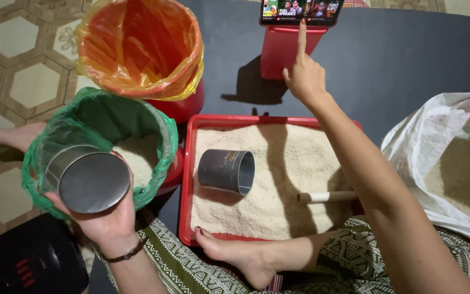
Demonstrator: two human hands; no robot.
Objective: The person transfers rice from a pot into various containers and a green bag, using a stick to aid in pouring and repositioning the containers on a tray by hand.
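Observation:
My left hand (pixel 104 220) holds a metal can (pixel 87 178) tipped over a bucket lined with a green bag (pixel 161 128), which has rice inside. My right hand (pixel 304 76) reaches far forward, index finger touching the screen of a phone (pixel 300 11) propped on a red stand (pixel 281 51). Between them lies a red tray (pixel 187 179) full of rice, with a grey cylinder (pixel 227 171) lying on its side and a pale stick (pixel 327 196) resting on the grains.
A bucket lined with an orange bag (pixel 140 46) stands at the back left. A white sack (pixel 441 136) of rice lies open on the right. My bare foot (pixel 240 256) rests at the tray's near edge. A black object (pixel 28 261) sits bottom left. A dark mat (pixel 409 60) covers the tiled floor.

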